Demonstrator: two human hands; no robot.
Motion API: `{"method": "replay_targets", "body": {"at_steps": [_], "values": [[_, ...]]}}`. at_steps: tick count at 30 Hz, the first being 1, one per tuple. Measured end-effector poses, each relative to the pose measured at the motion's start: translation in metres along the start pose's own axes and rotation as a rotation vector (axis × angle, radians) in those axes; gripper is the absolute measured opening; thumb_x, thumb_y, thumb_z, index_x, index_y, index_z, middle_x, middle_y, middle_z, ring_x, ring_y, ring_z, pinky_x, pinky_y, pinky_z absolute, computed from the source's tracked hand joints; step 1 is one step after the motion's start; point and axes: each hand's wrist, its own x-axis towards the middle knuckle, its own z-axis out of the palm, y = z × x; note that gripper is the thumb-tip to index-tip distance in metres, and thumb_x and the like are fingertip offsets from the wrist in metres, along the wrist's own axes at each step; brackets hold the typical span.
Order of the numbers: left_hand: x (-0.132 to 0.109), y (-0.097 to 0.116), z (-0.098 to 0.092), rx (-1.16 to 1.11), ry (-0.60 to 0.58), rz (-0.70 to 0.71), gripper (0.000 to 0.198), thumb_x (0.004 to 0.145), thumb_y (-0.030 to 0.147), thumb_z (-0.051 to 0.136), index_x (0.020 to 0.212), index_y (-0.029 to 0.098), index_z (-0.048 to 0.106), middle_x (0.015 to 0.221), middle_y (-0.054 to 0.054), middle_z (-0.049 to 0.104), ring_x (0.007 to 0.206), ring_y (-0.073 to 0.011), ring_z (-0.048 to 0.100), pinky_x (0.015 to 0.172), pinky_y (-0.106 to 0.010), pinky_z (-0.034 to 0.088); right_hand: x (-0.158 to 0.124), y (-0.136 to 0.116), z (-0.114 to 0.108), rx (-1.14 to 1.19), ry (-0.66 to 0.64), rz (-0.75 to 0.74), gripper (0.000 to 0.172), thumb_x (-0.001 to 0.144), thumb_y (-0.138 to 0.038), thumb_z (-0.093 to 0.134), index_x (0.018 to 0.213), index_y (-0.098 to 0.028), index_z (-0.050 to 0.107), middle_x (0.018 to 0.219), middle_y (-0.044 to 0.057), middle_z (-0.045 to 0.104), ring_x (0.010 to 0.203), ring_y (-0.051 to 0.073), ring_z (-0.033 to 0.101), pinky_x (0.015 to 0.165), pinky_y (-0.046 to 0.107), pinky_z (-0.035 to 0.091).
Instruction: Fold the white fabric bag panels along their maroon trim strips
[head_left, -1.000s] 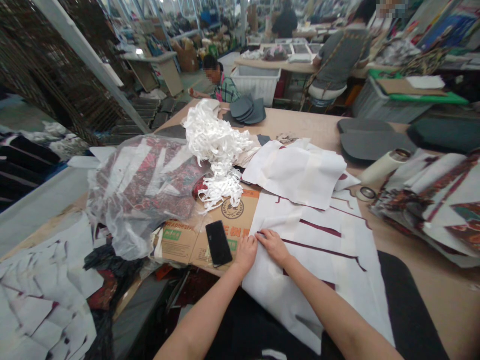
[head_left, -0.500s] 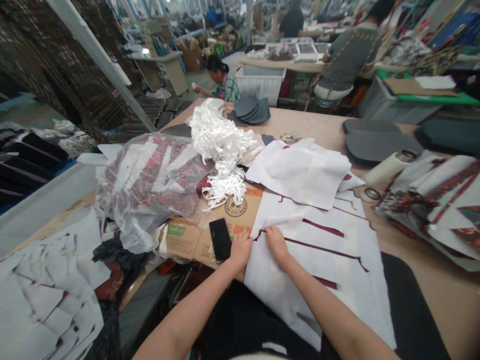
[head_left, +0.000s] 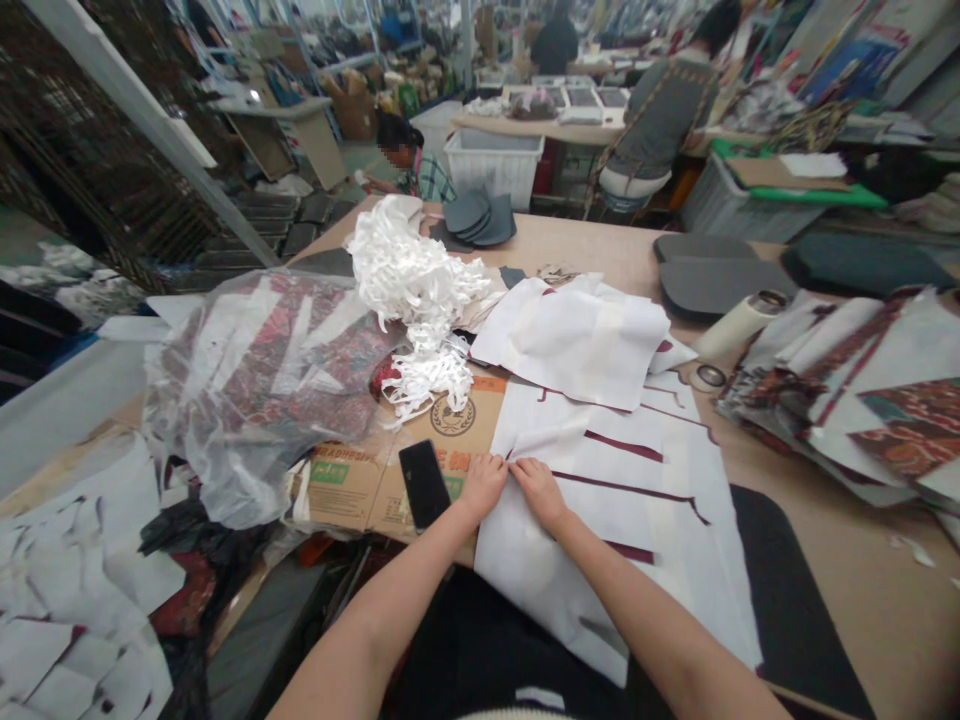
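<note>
My left hand is at the left edge of a large white fabric panel with dark red lines and slits. Its fingers are curled together on that edge. Close beside it, my right hand pinches the same panel near the end of a dark red line. The fingertips of both hands almost meet, and the exact grip beneath them is hidden. A black phone lies just left of my left hand on a flattened cardboard box. Another white piece overlaps the panel's far side.
White fabric strips are heaped beyond the box. A clear plastic bag of patterned material lies left. Right are a pale roll, a tape roll, patterned fabric pieces and dark grey pads. Several people sit farther off.
My right hand has moved left, closer to my left hand, and the panel's edge between them is drawn together. The whole view has shifted slightly to the right.
</note>
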Motion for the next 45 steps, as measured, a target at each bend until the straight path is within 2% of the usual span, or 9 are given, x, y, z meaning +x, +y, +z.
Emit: {"method": "replay_targets", "body": {"at_steps": [5, 10, 16, 20, 25, 32, 35, 39, 45], "values": [[-0.002, 0.005, -0.001, 0.155, 0.032, 0.094, 0.025, 0.088, 0.011, 0.035, 0.098, 0.010, 0.058, 0.091, -0.011, 0.058, 0.088, -0.0227, 0.051, 0.074, -0.037, 0.039, -0.006, 0.004, -0.007, -0.072, -0.035, -0.080, 0.020, 0.088, -0.012, 0.041, 0.099, -0.013, 0.058, 0.089, 0.008, 0.057, 0.085, 0.020, 0.048, 0.076, 0.033, 0.042], [-0.001, 0.010, -0.005, 0.189, -0.002, 0.090, 0.023, 0.083, 0.008, 0.040, 0.097, 0.007, 0.059, 0.094, -0.013, 0.057, 0.092, -0.0244, 0.049, 0.077, -0.039, 0.038, -0.036, 0.046, -0.033, -0.151, -0.093, -0.074, 0.022, 0.085, -0.007, 0.043, 0.099, -0.012, 0.059, 0.088, 0.009, 0.057, 0.087, 0.022, 0.049, 0.079, 0.034, 0.042], [-0.003, 0.013, -0.008, -0.023, -0.046, -0.251, 0.027, 0.085, 0.016, 0.040, 0.107, 0.019, 0.056, 0.104, -0.009, 0.055, 0.096, -0.0223, 0.051, 0.082, -0.036, 0.039, -0.093, 0.105, -0.074, -0.134, -0.244, 0.185, 0.027, 0.083, -0.011, 0.046, 0.106, -0.017, 0.058, 0.104, 0.008, 0.058, 0.095, 0.021, 0.051, 0.080, 0.031, 0.040], [0.001, 0.015, -0.005, -0.233, -0.027, -0.418, 0.038, 0.078, 0.022, 0.052, 0.116, 0.016, 0.050, 0.110, -0.011, 0.053, 0.105, -0.0219, 0.049, 0.089, -0.033, 0.038, -0.099, 0.118, -0.091, -0.104, -0.385, 0.473, 0.032, 0.078, -0.019, 0.054, 0.109, -0.018, 0.055, 0.103, 0.009, 0.058, 0.094, 0.022, 0.052, 0.077, 0.032, 0.038], [-0.002, 0.017, -0.007, -0.483, -0.003, -0.516, 0.048, 0.066, 0.017, 0.062, 0.112, 0.012, 0.052, 0.109, -0.011, 0.056, 0.104, -0.0211, 0.051, 0.090, -0.031, 0.040, -0.094, 0.106, -0.121, -0.062, -0.412, 0.291, 0.012, 0.073, -0.012, 0.051, 0.082, -0.015, 0.058, 0.088, 0.008, 0.059, 0.086, 0.021, 0.054, 0.073, 0.031, 0.041], [-0.069, 0.039, -0.035, -0.619, 0.213, -0.377, 0.008, 0.075, 0.013, 0.052, 0.076, 0.018, 0.058, 0.080, -0.002, 0.064, 0.083, -0.0155, 0.057, 0.080, -0.029, 0.042, -0.176, 0.065, -0.168, -0.068, -0.106, -0.009, 0.030, 0.078, -0.006, 0.040, 0.103, -0.017, 0.053, 0.101, 0.008, 0.061, 0.090, 0.018, 0.058, 0.080, 0.031, 0.044], [-0.110, 0.064, -0.055, -0.413, 0.395, -0.176, 0.015, 0.080, 0.011, 0.046, 0.077, 0.019, 0.058, 0.082, -0.002, 0.064, 0.085, -0.0146, 0.055, 0.083, -0.032, 0.039, -0.216, 0.060, -0.175, -0.087, -0.120, 0.017, 0.037, 0.081, -0.009, 0.038, 0.115, -0.019, 0.048, 0.098, 0.008, 0.062, 0.087, 0.019, 0.059, 0.074, 0.031, 0.046], [-0.152, 0.096, -0.077, -0.227, 0.593, 0.061, 0.016, 0.082, 0.009, 0.046, 0.081, 0.020, 0.057, 0.083, -0.001, 0.065, 0.082, -0.0123, 0.054, 0.082, -0.031, 0.038, -0.246, 0.062, -0.181, -0.024, -0.185, 0.123, 0.024, 0.080, -0.014, 0.038, 0.097, -0.020, 0.053, 0.092, 0.008, 0.061, 0.081, 0.020, 0.059, 0.070, 0.033, 0.048], [-0.178, 0.116, -0.089, -0.272, 0.623, 0.027, 0.016, 0.081, 0.007, 0.046, 0.081, 0.021, 0.055, 0.084, -0.001, 0.065, 0.086, -0.0130, 0.055, 0.086, -0.034, 0.040, -0.259, 0.064, -0.208, 0.042, -0.198, 0.239, 0.018, 0.081, -0.022, 0.038, 0.092, -0.023, 0.052, 0.088, 0.004, 0.063, 0.077, 0.018, 0.062, 0.071, 0.030, 0.049]]}}
